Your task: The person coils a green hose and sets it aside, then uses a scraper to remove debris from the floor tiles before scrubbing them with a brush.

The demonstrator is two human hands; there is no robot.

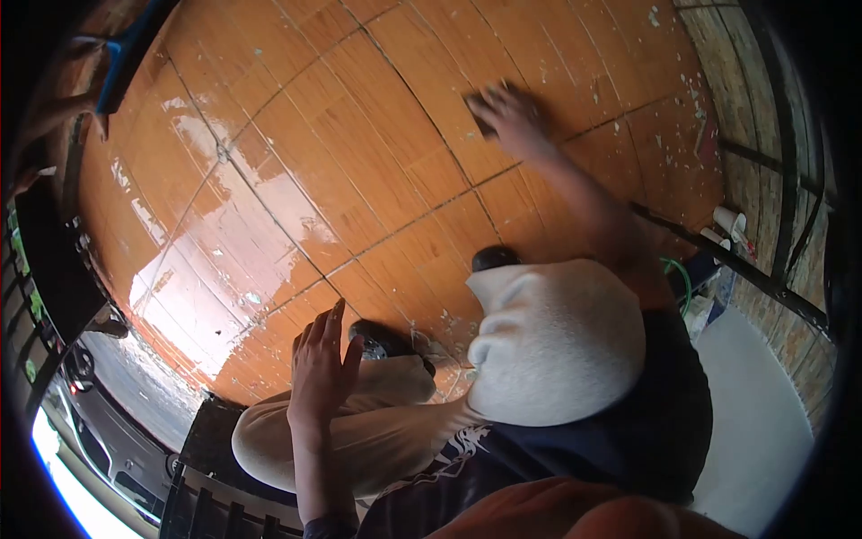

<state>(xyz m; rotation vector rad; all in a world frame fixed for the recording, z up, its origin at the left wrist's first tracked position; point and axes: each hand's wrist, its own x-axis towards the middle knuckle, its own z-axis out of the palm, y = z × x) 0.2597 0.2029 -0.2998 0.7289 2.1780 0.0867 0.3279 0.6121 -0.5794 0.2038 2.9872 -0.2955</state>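
Observation:
My right hand (507, 115) reaches far out over the orange tiled floor (359, 135) and presses a small dark object (480, 117) flat against a tile; the fingers cover most of it, so I cannot tell what it is. My left hand (319, 368) is held up, fingers apart and empty, just beside my left knee in beige trousers (377, 431). I am crouching, with both black shoes (386, 340) on the tiles.
A wet, shiny patch (224, 207) spreads across the tiles at the left. White flecks (682, 117) dot the tiles at the right. A blue-handled tool (126, 54) lies at the top left. A dark railing (763, 269), white cups (729, 220) and a green hose (687, 278) border the right side.

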